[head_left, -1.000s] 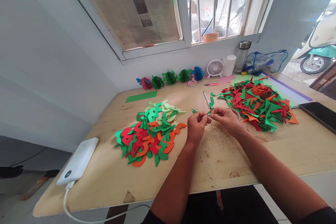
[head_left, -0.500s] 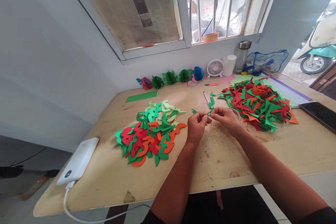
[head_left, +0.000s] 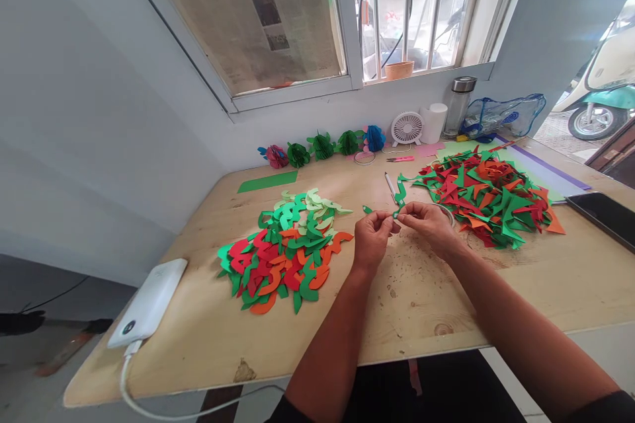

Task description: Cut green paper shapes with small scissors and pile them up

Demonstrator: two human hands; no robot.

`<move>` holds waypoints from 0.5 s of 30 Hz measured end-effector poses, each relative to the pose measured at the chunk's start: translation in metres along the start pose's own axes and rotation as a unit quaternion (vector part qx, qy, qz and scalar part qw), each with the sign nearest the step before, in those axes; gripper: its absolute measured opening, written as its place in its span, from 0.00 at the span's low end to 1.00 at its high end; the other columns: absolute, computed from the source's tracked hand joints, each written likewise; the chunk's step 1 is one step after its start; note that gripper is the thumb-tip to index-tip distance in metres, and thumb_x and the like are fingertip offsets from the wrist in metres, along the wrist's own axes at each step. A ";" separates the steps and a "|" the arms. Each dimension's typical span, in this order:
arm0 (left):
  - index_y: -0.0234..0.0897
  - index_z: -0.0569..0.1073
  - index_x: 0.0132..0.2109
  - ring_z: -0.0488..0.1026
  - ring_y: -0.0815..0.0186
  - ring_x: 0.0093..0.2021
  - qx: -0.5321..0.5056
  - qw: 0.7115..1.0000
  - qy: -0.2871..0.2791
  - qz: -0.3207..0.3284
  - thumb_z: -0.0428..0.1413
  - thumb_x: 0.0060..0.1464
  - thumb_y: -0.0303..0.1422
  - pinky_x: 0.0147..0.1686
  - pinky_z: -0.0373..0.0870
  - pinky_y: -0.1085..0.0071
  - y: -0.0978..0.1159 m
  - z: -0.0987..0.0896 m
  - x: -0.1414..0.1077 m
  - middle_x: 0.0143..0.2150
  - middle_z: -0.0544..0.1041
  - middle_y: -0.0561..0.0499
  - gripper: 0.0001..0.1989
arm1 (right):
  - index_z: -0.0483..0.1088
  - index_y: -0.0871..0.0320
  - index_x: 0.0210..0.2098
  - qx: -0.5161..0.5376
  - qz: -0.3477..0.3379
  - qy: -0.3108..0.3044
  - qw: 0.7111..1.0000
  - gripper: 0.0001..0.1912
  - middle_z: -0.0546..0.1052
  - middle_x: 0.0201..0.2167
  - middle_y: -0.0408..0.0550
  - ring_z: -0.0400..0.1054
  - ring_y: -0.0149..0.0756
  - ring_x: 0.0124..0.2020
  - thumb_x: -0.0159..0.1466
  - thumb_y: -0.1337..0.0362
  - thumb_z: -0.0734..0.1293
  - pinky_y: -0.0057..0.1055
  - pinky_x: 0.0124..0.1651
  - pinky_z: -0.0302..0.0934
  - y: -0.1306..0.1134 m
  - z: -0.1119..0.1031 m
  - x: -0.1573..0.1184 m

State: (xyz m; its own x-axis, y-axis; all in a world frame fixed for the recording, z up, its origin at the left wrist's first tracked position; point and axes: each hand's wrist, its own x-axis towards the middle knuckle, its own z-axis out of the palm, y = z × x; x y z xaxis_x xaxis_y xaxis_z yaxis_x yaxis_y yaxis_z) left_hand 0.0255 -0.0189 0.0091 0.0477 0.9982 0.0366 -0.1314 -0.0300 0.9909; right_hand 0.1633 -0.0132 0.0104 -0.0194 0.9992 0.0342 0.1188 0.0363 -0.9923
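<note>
My left hand (head_left: 372,241) and my right hand (head_left: 430,230) meet fingertip to fingertip over the table. Both pinch a small green paper piece (head_left: 395,215), mostly hidden by the fingers. Just behind the fingers is a curved green paper strip (head_left: 401,192); whether it joins the pinched piece I cannot tell. A green paper tip (head_left: 367,209) shows beyond my left hand. Left of my hands lies a heap of curved paper cutouts (head_left: 278,258) in green, red and orange. Beside my right hand is a pile of angular paper scraps (head_left: 489,195), and a pale curved rim (head_left: 450,214) is partly hidden there.
A white pen (head_left: 390,185) and pink-handled snips (head_left: 399,159) lie behind my hands. Along the wall stand folded paper figures (head_left: 322,145), a small fan (head_left: 407,128) and a glass bottle (head_left: 457,109). A power bank (head_left: 149,304) lies left, a phone (head_left: 605,215) right.
</note>
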 end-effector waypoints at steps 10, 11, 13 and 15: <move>0.33 0.73 0.29 0.73 0.69 0.24 -0.006 1.000 -0.003 0.000 0.56 0.46 0.32 0.30 0.69 0.72 0.000 0.000 0.000 0.23 0.77 0.50 0.06 | 0.69 0.59 0.26 0.001 -0.009 -0.007 1.000 0.12 0.68 0.23 0.40 0.57 0.28 0.25 0.53 0.55 0.69 0.27 0.29 0.50 0.004 -0.001 0.001; 0.33 0.73 0.29 0.73 0.69 0.24 -0.007 1.000 -0.003 0.000 0.56 0.46 0.32 0.29 0.69 0.72 0.000 0.000 0.000 0.23 0.77 0.50 0.06 | 0.69 0.59 0.26 0.004 -0.009 -0.008 1.000 0.12 0.68 0.23 0.40 0.57 0.28 0.25 0.53 0.55 0.69 0.27 0.29 0.50 0.004 -0.001 0.001; 0.33 0.74 0.29 0.73 0.69 0.24 -0.007 1.000 -0.003 0.000 0.56 0.46 0.32 0.29 0.68 0.73 -0.001 0.000 0.000 0.23 0.77 0.50 0.06 | 0.69 0.59 0.26 0.008 -0.008 -0.010 1.000 0.13 0.68 0.23 0.40 0.57 0.28 0.25 0.52 0.55 0.69 0.27 0.29 0.50 0.004 -0.001 0.001; 0.33 0.73 0.29 0.72 0.70 0.24 -0.006 1.000 -0.004 0.001 0.56 0.46 0.32 0.29 0.68 0.73 -0.001 0.000 0.001 0.23 0.76 0.50 0.05 | 0.69 0.58 0.25 0.012 -0.008 -0.010 1.000 0.13 0.68 0.23 0.40 0.57 0.29 0.26 0.52 0.55 0.69 0.27 0.29 0.50 0.004 -0.001 0.001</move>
State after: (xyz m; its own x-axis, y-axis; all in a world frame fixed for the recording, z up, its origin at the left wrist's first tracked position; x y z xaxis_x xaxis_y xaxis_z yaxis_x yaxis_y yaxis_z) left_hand 0.0260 -0.0181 0.0080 0.0560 0.9977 0.0391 -0.1431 -0.0308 0.9892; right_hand 0.1646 -0.0118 0.0069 -0.0406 0.9980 0.0484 0.0948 0.0520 -0.9941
